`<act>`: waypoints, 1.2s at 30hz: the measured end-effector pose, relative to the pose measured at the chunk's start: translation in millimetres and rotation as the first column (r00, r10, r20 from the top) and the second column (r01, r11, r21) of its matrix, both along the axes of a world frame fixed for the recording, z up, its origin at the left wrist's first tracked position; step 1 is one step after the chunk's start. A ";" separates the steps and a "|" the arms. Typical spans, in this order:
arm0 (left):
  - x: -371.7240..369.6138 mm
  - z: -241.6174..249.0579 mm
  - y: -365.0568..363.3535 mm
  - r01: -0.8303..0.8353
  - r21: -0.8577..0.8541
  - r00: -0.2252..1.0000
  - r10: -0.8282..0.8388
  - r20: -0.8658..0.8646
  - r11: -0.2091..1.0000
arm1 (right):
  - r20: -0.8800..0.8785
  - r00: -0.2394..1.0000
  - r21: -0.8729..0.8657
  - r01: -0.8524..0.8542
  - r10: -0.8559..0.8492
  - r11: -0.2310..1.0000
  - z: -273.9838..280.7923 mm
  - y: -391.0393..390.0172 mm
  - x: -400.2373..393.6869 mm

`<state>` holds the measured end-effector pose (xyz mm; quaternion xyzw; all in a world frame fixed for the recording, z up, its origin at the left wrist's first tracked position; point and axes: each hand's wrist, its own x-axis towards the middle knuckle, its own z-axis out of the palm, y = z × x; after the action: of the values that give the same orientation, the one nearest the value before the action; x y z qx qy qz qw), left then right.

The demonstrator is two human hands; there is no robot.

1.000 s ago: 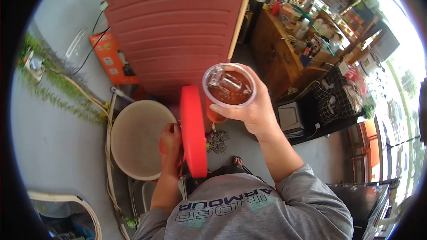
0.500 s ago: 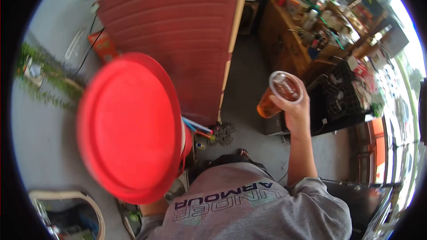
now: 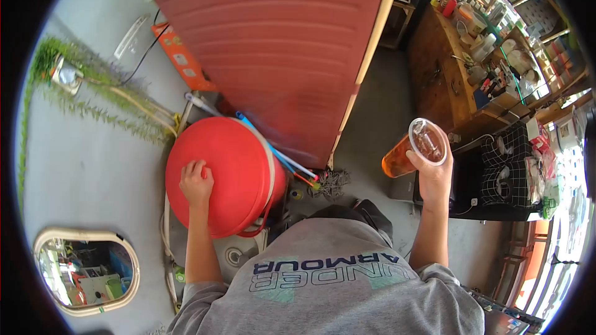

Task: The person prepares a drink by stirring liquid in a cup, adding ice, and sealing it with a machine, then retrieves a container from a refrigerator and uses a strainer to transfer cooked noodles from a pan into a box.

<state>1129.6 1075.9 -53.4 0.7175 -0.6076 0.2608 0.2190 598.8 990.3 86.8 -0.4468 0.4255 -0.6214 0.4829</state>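
Observation:
A round red lid (image 3: 233, 180) covers a large red bucket (image 3: 278, 180) with a pale rim. My left hand (image 3: 197, 181) is closed on the small knob at the lid's middle. On the right, my right hand (image 3: 434, 170) is wrapped round a clear plastic cup (image 3: 397, 158) of amber drink, which has a transparent lid on top. The cup is tilted in the view and held in the air, well apart from the bucket.
A dark red panel (image 3: 273, 43) stands ahead. Blue and white handles (image 3: 282, 155) and a grey mop head (image 3: 332, 184) are beside the bucket. At right are a cluttered wooden cabinet (image 3: 437, 68) and a black wire basket (image 3: 506, 164). A framed mirror (image 3: 128, 245) hangs at left.
The red lid, raised and tilted before, now lies on the bucket. My left hand, hidden behind it earlier, now shows on its knob. The view has shifted; the cup stays in my right hand.

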 end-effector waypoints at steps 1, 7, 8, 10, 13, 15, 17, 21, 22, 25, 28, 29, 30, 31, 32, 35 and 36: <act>1.2 -6.1 -2.5 -0.039 0.039 0.999 0.038 0.012 0.998 | 0.000 1.000 -0.005 -0.016 0.016 1.000 -1.0 -8.6 -5.6; -40.0 -13.9 -28.7 -0.139 0.146 0.972 0.107 0.211 0.979 | -0.071 0.997 0.001 -0.035 0.035 0.999 -31.4 -86.7 -78.4; -64.4 -2.4 -30.7 -0.123 0.090 0.966 0.098 0.240 0.988 | -0.086 0.996 0.006 -0.034 0.035 0.999 -31.4 -102.3 -92.2; -108.2 9.0 -26.4 0.020 0.206 0.967 -0.072 0.245 0.978 | -0.082 0.994 -0.005 -0.076 0.075 0.997 -40.4 -136.4 -125.9; -127.3 -50.0 -19.5 0.355 0.504 0.933 -0.331 -0.140 0.788 | -0.123 0.984 0.011 -0.125 0.125 0.992 -40.1 -184.6 -181.7; -179.3 -62.3 -70.6 0.301 0.619 0.953 -0.217 -0.210 0.726 | -0.163 0.978 -0.043 -0.141 0.132 0.989 -40.3 -217.0 -215.4; -251.5 -66.2 -134.0 0.266 0.724 0.959 -0.102 -0.263 0.636 | -0.159 0.981 -0.048 -0.124 0.115 0.991 -34.8 -242.8 -242.1; -402.7 -72.0 -274.6 0.251 0.884 0.934 0.143 -0.328 0.394 | -0.183 0.982 -0.016 -0.048 0.045 0.999 -24.3 -295.5 -289.1; -424.9 -74.3 -310.0 0.253 0.912 0.922 0.206 -0.329 0.322 | -0.161 0.987 -0.005 -0.016 0.015 1.000 -23.0 -308.6 -297.7; -475.4 -91.8 -402.4 0.279 0.957 0.878 0.381 -0.290 0.085 | -0.132 0.990 0.029 0.057 -0.052 0.998 -16.2 -350.3 -316.0; -533.7 -131.8 -537.3 0.325 0.941 0.925 -0.239 -0.297 0.090 | -0.153 0.981 0.043 0.130 -0.122 0.991 -18.3 -401.8 -337.6; -580.7 -85.7 -586.1 0.366 0.907 0.928 -0.154 -0.339 0.210 | -0.177 0.974 0.031 0.151 -0.143 0.988 -20.8 -423.0 -344.8; -610.3 -82.1 -637.9 0.370 0.916 0.923 -0.179 -0.342 0.157 | -0.190 0.969 0.031 0.166 -0.157 0.986 -24.4 -444.3 -351.7; -634.5 -84.7 -687.3 0.366 0.924 0.918 -0.202 -0.341 0.106 | -0.208 0.960 0.029 0.199 -0.189 0.980 -28.6 -465.9 -359.4; -657.0 -94.1 -737.6 0.380 0.919 0.913 -0.204 -0.354 0.107 | -0.227 0.949 0.020 0.228 -0.218 0.973 -34.3 -492.1 -367.7; -707.2 -161.1 -898.6 0.446 0.874 0.891 -0.188 -0.413 0.193 | -0.320 0.907 0.006 0.292 -0.275 0.956 -55.5 -570.8 -395.4; -720.4 -181.3 -955.5 0.486 0.830 0.874 -0.163 -0.458 0.274 | -0.346 0.888 -0.005 0.321 -0.303 0.947 -63.9 -597.1 -405.3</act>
<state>409.3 120.4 -234.7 0.5991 -0.7417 -0.2867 -0.0934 193.5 393.2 22.9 -0.4611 0.5849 -0.5924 0.3072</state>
